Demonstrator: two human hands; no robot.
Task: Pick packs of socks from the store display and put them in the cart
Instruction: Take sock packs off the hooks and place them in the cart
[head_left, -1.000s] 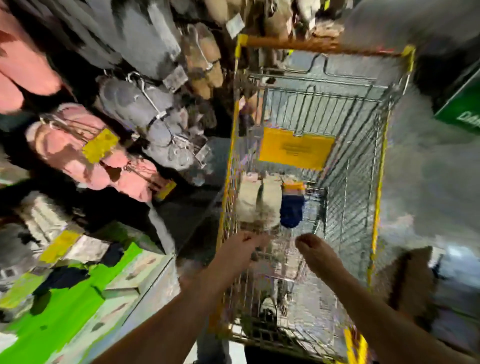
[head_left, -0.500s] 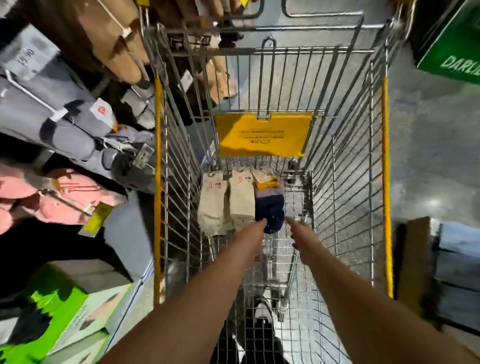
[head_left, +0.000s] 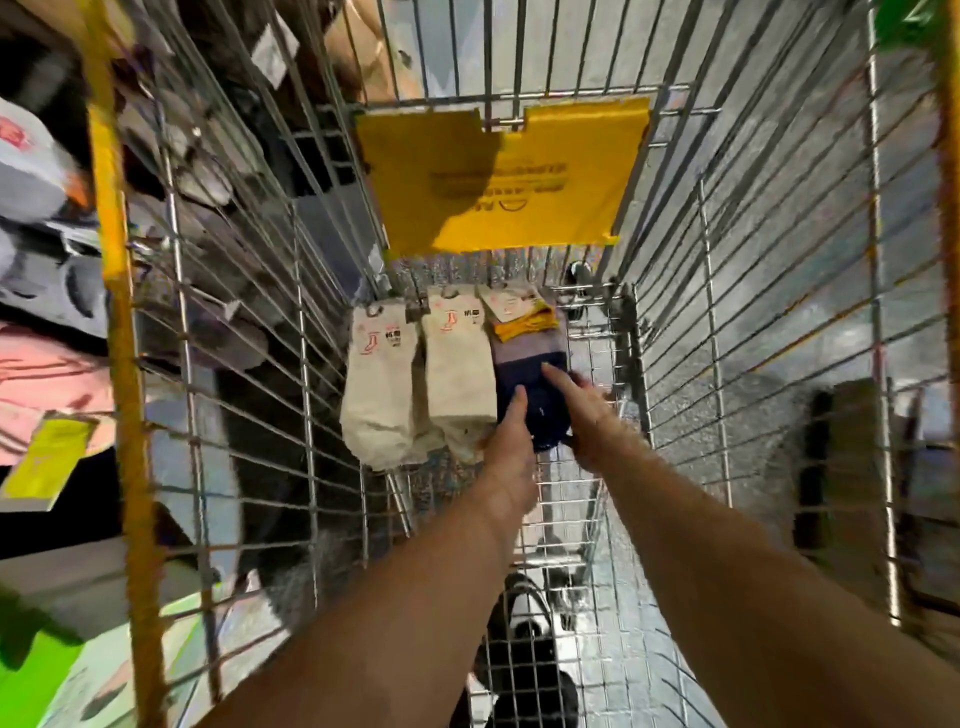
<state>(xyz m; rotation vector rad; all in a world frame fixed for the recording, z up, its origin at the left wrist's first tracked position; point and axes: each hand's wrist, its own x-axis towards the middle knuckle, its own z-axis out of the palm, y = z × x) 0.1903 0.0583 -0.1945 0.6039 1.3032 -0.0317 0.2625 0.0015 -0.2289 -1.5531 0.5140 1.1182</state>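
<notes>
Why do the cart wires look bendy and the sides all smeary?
Head view: the wide-angle lens bows the cart wires outward; the shelf goods at the left edge and the floor at the right are smeared, likely motion blur; the socks in the middle stay fairly sharp; a shadow crosses the yellow sign; both hands look slightly soft.

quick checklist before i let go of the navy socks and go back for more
1. Navy sock pack down on the cart floor: ok.
2. It lies beside the two cream packs, in one row: ok.
3. Left hand free of the pack: not ok, fingers touch it.
4. Right hand free: not ok, fingers lie on it.
5. Pack's hook clear of the wire: cannot tell.
</notes>
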